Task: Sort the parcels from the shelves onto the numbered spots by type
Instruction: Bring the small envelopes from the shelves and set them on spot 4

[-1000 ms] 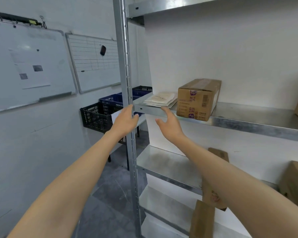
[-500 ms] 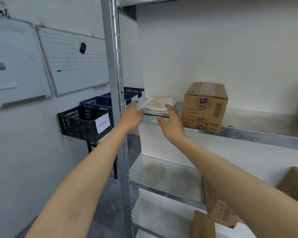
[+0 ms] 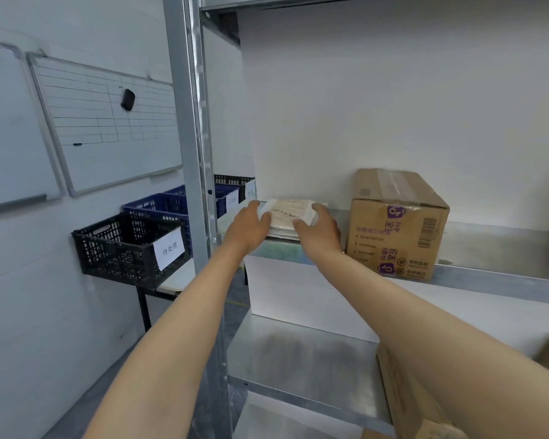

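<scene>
Both sides covered: the left hand (image 3: 249,224) and right hand (image 3: 318,231) clasp opposite ends of the flat white parcel (image 3: 288,213), lying on the metal shelf (image 3: 495,248) just beside a cardboard box (image 3: 396,226).

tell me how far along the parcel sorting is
Done: nothing sorted that shows; the numbered spots are out of view. In hand: the left hand and right hand grip the flat white parcels from both sides, not yet lifted off the shelf. Left: the cardboard box beside them and more boxes on the lower shelves.
</scene>
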